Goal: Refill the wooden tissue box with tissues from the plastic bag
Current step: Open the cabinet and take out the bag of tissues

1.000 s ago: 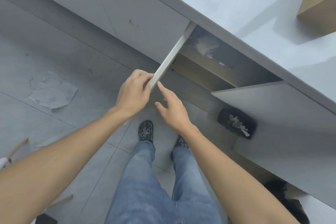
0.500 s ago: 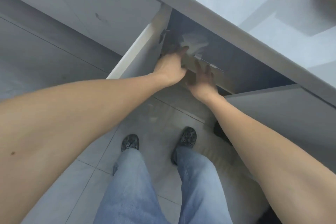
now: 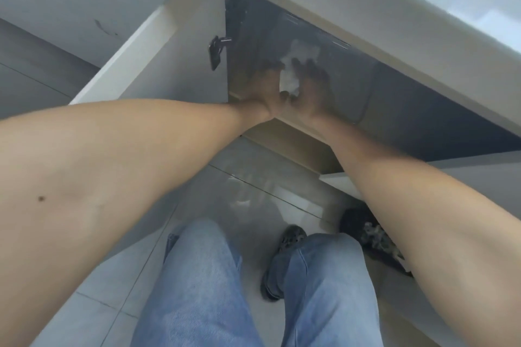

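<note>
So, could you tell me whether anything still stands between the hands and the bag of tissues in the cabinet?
Nothing visible does: the cabinet door is swung open, and the left hand and right hand flank the white tissues.

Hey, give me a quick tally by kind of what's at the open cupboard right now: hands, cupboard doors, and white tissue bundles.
Hands: 2, left hand and right hand
Open cupboard door: 1
White tissue bundle: 1
Total: 4

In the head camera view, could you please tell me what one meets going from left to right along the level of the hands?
Open cabinet door → black hinge → left hand → white plastic bag of tissues → right hand → dark cabinet interior.
</note>
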